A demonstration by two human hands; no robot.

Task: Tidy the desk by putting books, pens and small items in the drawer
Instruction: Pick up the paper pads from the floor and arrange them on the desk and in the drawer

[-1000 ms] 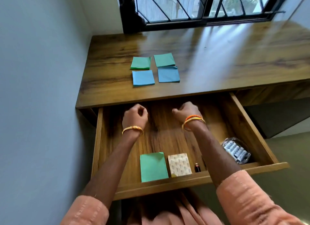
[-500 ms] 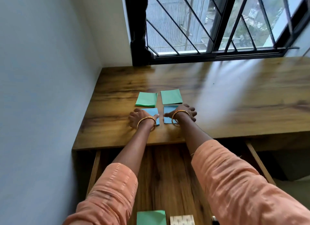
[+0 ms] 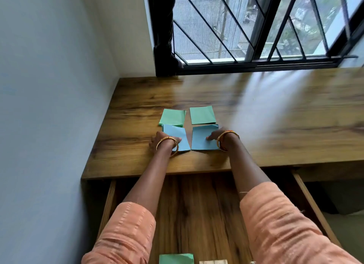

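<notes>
Four paper pads lie in a square on the wooden desk (image 3: 256, 125). The two far ones are green (image 3: 173, 117) (image 3: 201, 115). My left hand (image 3: 164, 140) grips the left blue pad (image 3: 175, 133) at its near left edge, thumb on top. My right hand (image 3: 220, 135) grips the right blue pad (image 3: 201, 140) at its right edge, thumb pressed on its face. Both blue pads look slightly raised and tilted. Below the desk front, the drawer (image 3: 197, 204) stands pulled out under my forearms.
At the bottom edge, inside the drawer, a green pad (image 3: 176, 258) and a patterned pad (image 3: 213, 261) are partly visible. A wall runs close along the left. A barred window (image 3: 256, 27) stands behind the desk.
My hands came up from the drawer to the desk top. They now grip the two blue pads, which have shifted a little toward me and sit askew.
</notes>
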